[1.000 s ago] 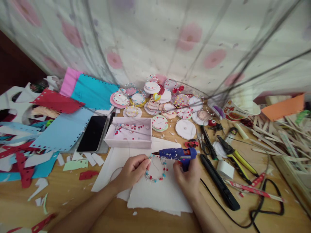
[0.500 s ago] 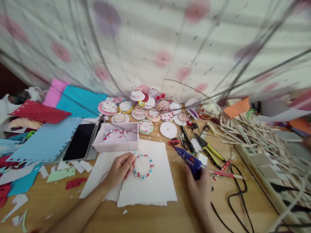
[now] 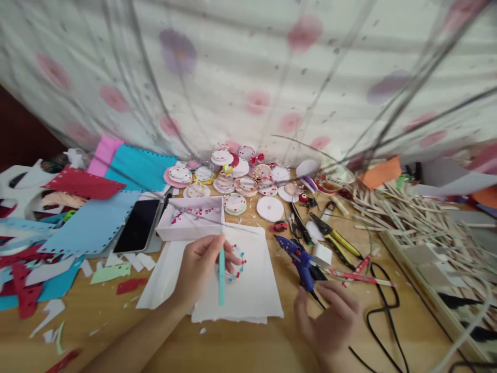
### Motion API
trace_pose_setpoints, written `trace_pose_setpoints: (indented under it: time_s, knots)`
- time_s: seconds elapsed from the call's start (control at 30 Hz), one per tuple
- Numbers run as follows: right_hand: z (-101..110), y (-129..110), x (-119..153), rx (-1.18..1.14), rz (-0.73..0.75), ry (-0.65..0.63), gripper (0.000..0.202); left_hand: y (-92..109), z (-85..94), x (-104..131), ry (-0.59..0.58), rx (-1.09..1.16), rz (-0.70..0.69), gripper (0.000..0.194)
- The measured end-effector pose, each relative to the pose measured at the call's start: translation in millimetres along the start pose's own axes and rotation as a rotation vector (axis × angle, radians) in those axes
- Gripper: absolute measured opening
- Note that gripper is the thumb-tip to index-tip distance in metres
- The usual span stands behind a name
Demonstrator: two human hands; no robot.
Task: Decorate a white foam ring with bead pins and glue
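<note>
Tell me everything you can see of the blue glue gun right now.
The blue glue gun looks plastic, with pale marks on its body. It appears to lie on the wooden table, right of the white paper, narrow nozzle pointing away and leftward, handle toward the person. A black cord trails from the handle. The right hand is at the handle's end; contact is unclear.

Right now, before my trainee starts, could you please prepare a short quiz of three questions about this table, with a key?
1. Which hand holds the blue-green strip?
2. True or false: the phone lies to the left of the open box in this view.
3. Which of these is nearest to the right hand? A) the pink paper B) the glue gun C) the orange paper

Key: 1. The left hand. 2. True. 3. B.
</note>
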State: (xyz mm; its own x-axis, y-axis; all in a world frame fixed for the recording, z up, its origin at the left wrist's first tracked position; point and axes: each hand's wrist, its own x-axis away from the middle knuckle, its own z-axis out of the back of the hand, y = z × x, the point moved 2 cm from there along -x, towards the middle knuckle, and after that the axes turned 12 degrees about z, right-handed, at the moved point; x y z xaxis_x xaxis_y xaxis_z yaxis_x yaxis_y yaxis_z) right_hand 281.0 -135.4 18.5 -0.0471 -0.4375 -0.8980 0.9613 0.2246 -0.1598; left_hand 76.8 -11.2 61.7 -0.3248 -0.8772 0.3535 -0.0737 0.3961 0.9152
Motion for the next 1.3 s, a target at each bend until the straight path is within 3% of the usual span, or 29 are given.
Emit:
trace_pose_setpoints:
  time_s: [0.1,0.2,0.33,0.43,0.5,0.57,0.7,0.8,1.0,1.3]
  knots:
    - [-21,-27,-19,-0.170,0.190,-0.072,0.034,0,-27.9,-1,-0.037,-0.021,0.038,0.036]
    - [-48,-38,-34,-0.267,0.336,-0.083,0.031,0,-41.7,-3,0.004,-0.083,-0.044,0.036]
    - [-72,-32,-40,-0.335,0.390,-0.077,0.030,0,-38.6,-8,0.101,-0.148,-0.102,0.038]
    - [-82,-30,-39,-0.419,0.421,-0.073,0.033,-2,-31.5,-14,0.095,-0.161,-0.080,0.039]
    - [-87,-29,-39,-0.458,0.313,-0.024,0.035,-7,-24.3,-19,0.061,-0.183,-0.046,0.040]
    - [-91,-27,-38,-0.513,0.086,0.055,0.032,-13,-11.6,-22,0.091,-0.284,-0.063,0.040]
    - [-102,-21,-31,-0.716,-0.405,0.072,0.012,-26,21.9,-27,0.303,-0.654,-0.326,0.023]
    - [-107,-19,-27,-0.854,-0.597,-0.002,0.005,-37,36.7,-31,0.273,-0.803,-0.455,0.013]
    - [-112,-20,-24,-0.989,-0.660,-0.114,0.006,-52,41.1,-38,0.129,-0.771,-0.421,0.007]
    - [-117,-23,-12,-0.981,-0.599,-0.252,0.006,-49,40.1,-37,0.093,-0.728,-0.447,0.008]
